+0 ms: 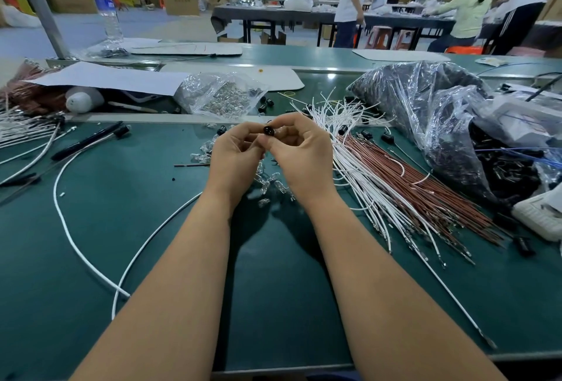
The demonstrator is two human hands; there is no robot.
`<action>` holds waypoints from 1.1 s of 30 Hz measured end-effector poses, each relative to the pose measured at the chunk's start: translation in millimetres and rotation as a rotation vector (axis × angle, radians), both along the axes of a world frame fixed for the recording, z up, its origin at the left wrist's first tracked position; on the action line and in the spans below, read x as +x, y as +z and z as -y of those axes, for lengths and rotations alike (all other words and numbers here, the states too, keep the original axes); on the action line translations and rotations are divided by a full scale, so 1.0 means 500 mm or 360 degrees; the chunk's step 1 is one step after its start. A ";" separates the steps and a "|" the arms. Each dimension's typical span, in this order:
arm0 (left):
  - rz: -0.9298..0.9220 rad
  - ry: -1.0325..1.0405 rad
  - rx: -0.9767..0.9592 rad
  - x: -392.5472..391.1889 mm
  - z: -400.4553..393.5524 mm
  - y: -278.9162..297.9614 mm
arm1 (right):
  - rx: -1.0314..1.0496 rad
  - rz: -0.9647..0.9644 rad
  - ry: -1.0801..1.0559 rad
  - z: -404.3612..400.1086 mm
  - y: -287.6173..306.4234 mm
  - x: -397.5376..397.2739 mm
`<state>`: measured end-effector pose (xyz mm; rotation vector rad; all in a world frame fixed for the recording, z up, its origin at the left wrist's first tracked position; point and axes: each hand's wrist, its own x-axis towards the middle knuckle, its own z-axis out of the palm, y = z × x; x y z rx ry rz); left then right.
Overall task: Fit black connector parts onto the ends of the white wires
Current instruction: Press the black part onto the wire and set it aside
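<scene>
Both hands meet above the middle of the green table. Between their fingertips sits a small round black connector part. My left hand pinches it from the left and my right hand pinches it from the right, fingers curled. A fanned bundle of white wires with metal ends lies just right of my right hand. Loose black connector parts are scattered near the bundle's top. Whether a wire end sits in the held part is hidden by my fingers.
Brown wires lie beside the white ones. Clear small bulbs are strewn under my hands. A big plastic bag of black parts fills the right side, a clear bag of bulbs sits behind. Long white cables curve at left.
</scene>
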<state>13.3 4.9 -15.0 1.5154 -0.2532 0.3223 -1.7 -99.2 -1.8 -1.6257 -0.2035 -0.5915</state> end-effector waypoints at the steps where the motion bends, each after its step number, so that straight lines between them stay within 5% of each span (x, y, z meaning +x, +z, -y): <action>1: 0.0005 0.0007 0.0020 0.000 -0.001 0.000 | -0.0012 -0.0004 -0.0021 0.001 0.000 -0.001; 33: 0.0081 0.0044 0.0191 0.010 -0.009 -0.009 | 0.0279 -0.0074 0.0034 0.015 0.006 0.000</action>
